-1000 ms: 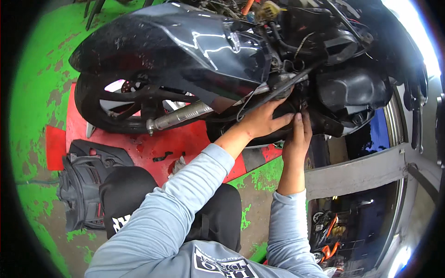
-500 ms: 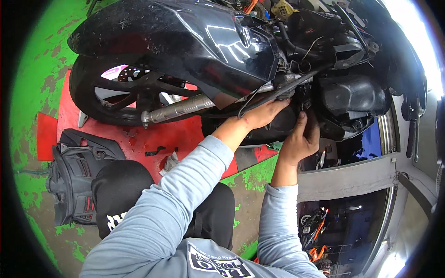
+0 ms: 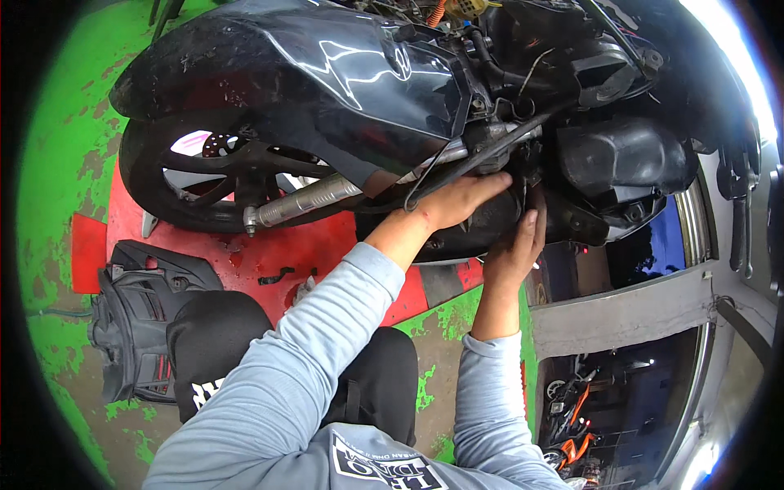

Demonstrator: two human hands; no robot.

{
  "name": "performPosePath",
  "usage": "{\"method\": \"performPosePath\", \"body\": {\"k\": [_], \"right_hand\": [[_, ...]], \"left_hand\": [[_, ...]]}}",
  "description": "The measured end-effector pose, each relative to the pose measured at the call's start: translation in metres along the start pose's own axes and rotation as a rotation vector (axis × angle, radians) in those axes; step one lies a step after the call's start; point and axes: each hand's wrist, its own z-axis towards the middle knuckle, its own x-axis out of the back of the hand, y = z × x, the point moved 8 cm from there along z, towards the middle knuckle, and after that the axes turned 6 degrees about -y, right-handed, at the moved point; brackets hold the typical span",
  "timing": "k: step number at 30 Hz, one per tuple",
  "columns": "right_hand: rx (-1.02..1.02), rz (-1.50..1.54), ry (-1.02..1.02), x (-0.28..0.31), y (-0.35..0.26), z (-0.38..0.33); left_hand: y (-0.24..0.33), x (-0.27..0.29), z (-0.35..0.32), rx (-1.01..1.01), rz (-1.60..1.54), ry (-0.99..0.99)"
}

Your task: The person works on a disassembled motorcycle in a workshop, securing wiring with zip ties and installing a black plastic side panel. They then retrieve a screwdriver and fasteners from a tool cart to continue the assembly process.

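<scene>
Reaching two-handed into a black motorcycle (image 3: 523, 49), beside its fender (image 3: 269, 65).
Probably best to keep the thick black cable (image 3: 492, 153) at the fender's lower right unstrained, bracing with the left hand (image 3: 459, 202) below the fender's right end, feeling gently with the right hand (image 3: 513, 257) farther right; cannot tell either grip, closed or apart.

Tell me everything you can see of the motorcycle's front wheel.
The front wheel shows side-on, with a black tyre and broad black spokes, apparently metal; a drilled brake disc shows through a gap. Dark bodywork hides its upper part. The silver fork leg ends near its hub. The red mat shows below; contact with it cannot be told. Neither the left hand nor right hand touches it.
</scene>
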Motion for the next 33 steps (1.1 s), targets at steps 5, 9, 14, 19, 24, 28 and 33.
{"method": "performPosePath", "body": {"k": [5,9,14,19,24,28,33], "right_hand": [[-0.082,-0.074,-0.052,0.019,0.015,-0.002],[-0.152,0.123,0.006,0.025,0.033,0.0],[-0.089,-0.046,0.224,0.025,0.016,-0.002],[-0.172,0.138,0.067,0.02,0.011,0.012],[-0.235,0.196,0.129,0.014,0.009,0.015],[-0.196,0.225,0.182,0.017,0.023,0.013],[-0.261,0.358,0.15,-0.002,0.021,0.013]], "left_hand": [[0.031,0.014,0.016,0.109,-0.241,0.012],[0.024,0.011,0.015,0.061,-0.037,0.031],[0.019,0.003,0.017,0.116,-0.367,0.019],[0.006,0.006,0.011,-0.023,-0.147,0.112],[-0.004,0.002,0.003,0.063,0.292,0.039],[0.011,0.012,0.008,0.151,0.078,0.209],[0.002,0.016,0.009,0.26,-0.355,0.211]]}}
